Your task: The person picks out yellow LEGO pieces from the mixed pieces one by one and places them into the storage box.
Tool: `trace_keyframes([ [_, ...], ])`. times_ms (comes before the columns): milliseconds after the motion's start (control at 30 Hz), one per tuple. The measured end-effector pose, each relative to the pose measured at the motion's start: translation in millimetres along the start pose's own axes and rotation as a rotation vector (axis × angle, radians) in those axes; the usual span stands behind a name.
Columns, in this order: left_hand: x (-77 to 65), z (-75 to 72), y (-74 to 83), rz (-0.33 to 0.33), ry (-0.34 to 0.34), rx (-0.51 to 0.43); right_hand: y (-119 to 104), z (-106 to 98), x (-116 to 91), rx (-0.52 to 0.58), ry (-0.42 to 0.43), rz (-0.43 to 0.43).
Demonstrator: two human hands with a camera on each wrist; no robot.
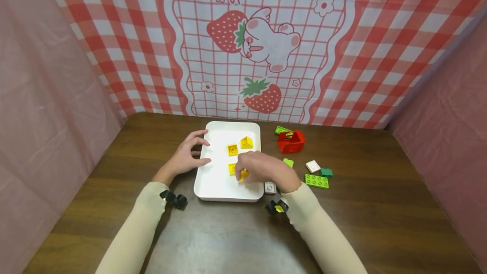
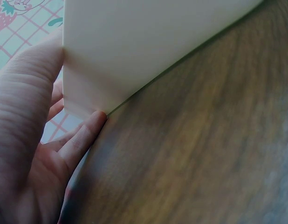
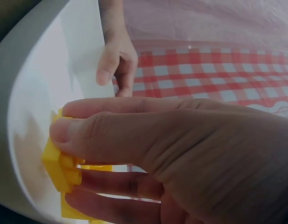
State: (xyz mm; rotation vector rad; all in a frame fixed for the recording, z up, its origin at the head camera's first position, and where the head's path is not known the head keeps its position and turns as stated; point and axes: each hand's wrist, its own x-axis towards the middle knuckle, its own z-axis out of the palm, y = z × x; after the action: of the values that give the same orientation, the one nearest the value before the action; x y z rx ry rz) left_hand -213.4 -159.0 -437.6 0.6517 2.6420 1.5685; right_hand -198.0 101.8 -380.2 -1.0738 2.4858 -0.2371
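A white tray [image 1: 217, 187] lies on the table with several yellow toy bricks in it. My left hand [image 1: 186, 155] holds the tray's left side, its thumb over the rim and fingertips [image 2: 98, 119] low against the outer wall. Over the tray's right half, my right hand [image 1: 262, 167] pinches a studded yellow brick [image 3: 58, 163] between thumb and fingers, tilted and close above the tray floor. Just left of it sits another yellow brick [image 1: 231, 169]. Farther back are a square yellow brick [image 1: 232, 149] and a sloped yellow brick [image 1: 246, 142].
Right of the tray are a red frame-like piece [image 1: 291, 143], a lime eight-stud brick [image 1: 316, 181], a dark green brick [image 1: 326, 172] and a white brick [image 1: 313, 166]. A pale brick [image 1: 270, 187] lies beside the tray's right edge, under my right wrist. A checked cloth [image 1: 144, 54] hangs behind.
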Motion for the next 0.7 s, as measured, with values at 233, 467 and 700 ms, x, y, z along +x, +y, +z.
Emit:
trace_keyframes([
  [233, -1.3, -0.1, 0.7, 0.012, -0.002, -0.009, -2.7, 6.0, 2.4, 0.016, -0.065, 0.032],
  [467, -2.6, 1.0, 2.2, 0.009, -0.009, -0.013, -4.4, 12.7, 2.7, -0.003, -0.07, 0.059],
  [700, -2.1, 0.1, 2.5, 0.007, -0.012, -0.001, -7.0, 14.5, 3.4, -0.036, -0.067, 0.059],
])
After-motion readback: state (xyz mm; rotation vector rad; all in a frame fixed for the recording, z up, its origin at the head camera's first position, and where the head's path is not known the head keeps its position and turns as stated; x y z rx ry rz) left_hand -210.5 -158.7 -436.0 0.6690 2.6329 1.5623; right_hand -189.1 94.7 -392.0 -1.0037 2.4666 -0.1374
